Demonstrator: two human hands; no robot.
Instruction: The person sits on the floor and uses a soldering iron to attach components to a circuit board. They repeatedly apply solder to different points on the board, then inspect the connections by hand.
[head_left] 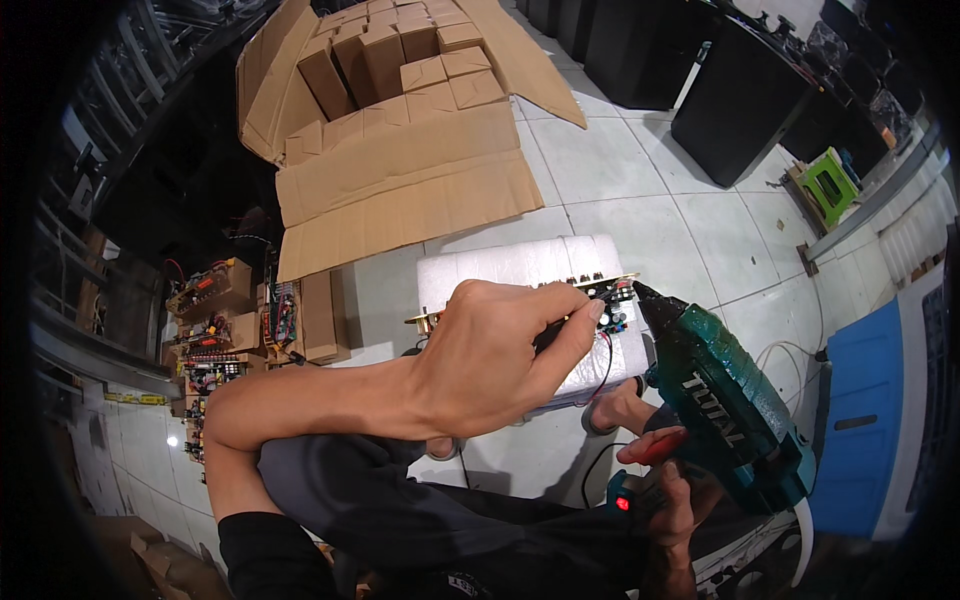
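A circuit board (585, 283) with many small parts lies across a white foam block (480, 265) in front of me. My left hand (500, 345) reaches over it, thumb and forefinger pinched at parts near the board's right end. What sits between those fingertips is hidden. A thin dark wire (608, 365) hangs from the board there. My right hand (675, 490) is wrapped round the handle of a dark green glue gun (725, 400). Its black nozzle points up-left, its tip close to the board's right end. A white glue stick (804, 545) sticks out of its back.
Beyond the foam block stands a large open carton (410, 190) packed with small brown boxes (380, 60). More circuit boards (210, 375) are piled at the left. Black cabinets (740, 100) stand far right, near a green stool (828, 188); a blue container (855, 420) is at the right.
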